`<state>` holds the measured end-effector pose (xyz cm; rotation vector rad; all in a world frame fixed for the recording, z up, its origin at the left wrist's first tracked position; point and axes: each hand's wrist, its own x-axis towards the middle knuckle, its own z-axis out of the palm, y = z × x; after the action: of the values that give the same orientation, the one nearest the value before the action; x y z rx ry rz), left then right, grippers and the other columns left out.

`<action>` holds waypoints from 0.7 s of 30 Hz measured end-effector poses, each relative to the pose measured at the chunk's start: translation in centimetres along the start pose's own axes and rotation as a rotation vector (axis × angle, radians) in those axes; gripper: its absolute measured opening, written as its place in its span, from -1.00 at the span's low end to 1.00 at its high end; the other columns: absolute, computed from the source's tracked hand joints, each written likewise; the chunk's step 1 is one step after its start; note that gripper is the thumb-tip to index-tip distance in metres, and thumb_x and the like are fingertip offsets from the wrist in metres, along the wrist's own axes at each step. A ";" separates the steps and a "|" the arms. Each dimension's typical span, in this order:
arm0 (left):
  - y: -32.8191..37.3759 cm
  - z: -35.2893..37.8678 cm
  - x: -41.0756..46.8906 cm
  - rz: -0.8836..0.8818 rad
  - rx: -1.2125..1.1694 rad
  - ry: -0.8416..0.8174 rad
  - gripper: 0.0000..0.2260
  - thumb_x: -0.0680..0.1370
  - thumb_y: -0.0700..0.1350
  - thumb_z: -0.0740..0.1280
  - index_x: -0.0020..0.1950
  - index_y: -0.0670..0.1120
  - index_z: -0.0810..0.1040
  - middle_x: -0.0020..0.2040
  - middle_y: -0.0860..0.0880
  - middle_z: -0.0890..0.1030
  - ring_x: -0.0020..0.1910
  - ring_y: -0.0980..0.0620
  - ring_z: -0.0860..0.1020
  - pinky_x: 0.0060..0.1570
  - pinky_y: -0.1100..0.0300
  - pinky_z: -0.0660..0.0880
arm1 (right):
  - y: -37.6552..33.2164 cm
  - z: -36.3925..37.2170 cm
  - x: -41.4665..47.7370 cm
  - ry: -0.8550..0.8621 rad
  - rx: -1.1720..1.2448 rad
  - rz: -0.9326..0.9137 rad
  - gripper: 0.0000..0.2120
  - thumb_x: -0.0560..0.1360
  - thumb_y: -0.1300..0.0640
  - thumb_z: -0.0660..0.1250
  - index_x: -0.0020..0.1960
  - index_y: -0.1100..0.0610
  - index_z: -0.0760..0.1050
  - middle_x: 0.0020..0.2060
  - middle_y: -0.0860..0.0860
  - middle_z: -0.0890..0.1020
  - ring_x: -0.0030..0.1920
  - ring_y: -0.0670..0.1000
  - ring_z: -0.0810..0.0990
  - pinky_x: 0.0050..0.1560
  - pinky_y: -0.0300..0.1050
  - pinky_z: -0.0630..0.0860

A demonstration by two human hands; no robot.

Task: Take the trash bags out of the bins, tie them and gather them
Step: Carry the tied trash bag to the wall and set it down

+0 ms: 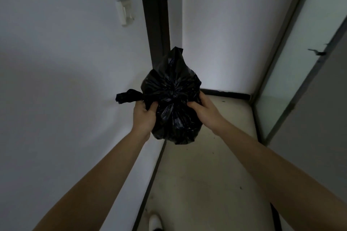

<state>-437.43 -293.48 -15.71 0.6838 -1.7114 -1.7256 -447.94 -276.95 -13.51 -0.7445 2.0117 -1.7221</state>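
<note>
A full black trash bag [173, 99] hangs in the air in front of me, above the floor. Its top is gathered into a bunch at the middle. One loose end of the plastic sticks out to the left and another points up. My left hand [143, 116] grips the left end of the plastic at the bag's side. My right hand [201, 108] grips the bag's right side near the gathered top. No bin is in view.
I stand in a dim, narrow corner. A white wall [65, 80] runs along the left with a white fitting [124, 12] on it. A dark door frame [155, 15] rises behind the bag. A glass panel [300, 52] closes the right side. The floor [202, 184] is pale.
</note>
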 end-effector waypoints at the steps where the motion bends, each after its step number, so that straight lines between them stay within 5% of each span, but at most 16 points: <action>1: -1.1 0.3 2.8 -0.015 -0.006 0.001 -0.75 0.63 -0.16 0.32 0.30 -0.10 0.46 0.18 -0.05 0.62 0.14 0.04 0.61 0.19 0.11 0.55 | 1.1 0.4 3.0 -0.005 -0.008 0.004 -0.75 0.57 0.24 0.28 0.16 -0.05 0.51 0.03 -0.13 0.63 -0.05 -0.30 0.60 -0.07 -0.45 0.48; 5: -4.3 1.8 11.9 -0.055 -0.005 -0.036 -0.87 0.63 -0.16 0.31 0.16 0.03 0.48 0.10 0.02 0.62 0.10 0.06 0.61 0.09 0.19 0.56 | 4.1 1.2 12.3 0.024 0.024 0.081 -0.72 0.60 0.15 0.28 0.24 -0.13 0.46 0.08 -0.18 0.62 0.03 -0.27 0.58 -0.03 -0.40 0.49; 13: -7.2 6.7 30.8 -0.138 0.101 -0.134 -0.74 0.61 -0.09 0.36 0.29 -0.01 0.47 0.05 0.15 0.58 0.06 0.16 0.57 0.16 0.18 0.51 | 7.3 -0.4 29.1 0.141 0.036 0.199 -0.60 0.58 0.07 0.33 0.39 -0.14 0.39 0.04 -0.32 0.55 0.03 -0.29 0.54 -0.01 -0.35 0.48; 18: -12.8 10.5 36.8 -0.273 0.214 -0.151 -0.97 0.57 -0.07 0.37 -0.03 0.07 0.56 -0.01 -0.03 0.65 0.02 0.02 0.61 0.10 0.08 0.56 | 13.9 -2.7 35.3 0.199 -0.017 0.337 -0.51 0.61 0.13 0.26 0.52 -0.02 0.27 0.19 -0.10 0.53 0.20 -0.02 0.54 0.22 -0.08 0.48; 21: -17.1 12.1 39.2 -0.352 0.301 -0.173 -0.85 0.56 -0.10 0.33 -0.19 -0.08 0.49 -0.20 -0.18 0.59 -0.22 0.00 0.55 -0.13 0.08 0.52 | 19.1 -4.2 39.0 0.178 -0.052 0.446 -0.56 0.63 0.16 0.19 0.51 0.05 0.29 0.29 -0.01 0.52 0.26 0.07 0.52 0.31 0.05 0.46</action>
<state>-474.07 -314.09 -30.16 1.0496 -2.0981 -1.8174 -483.75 -295.85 -29.71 -0.1366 2.1419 -1.5170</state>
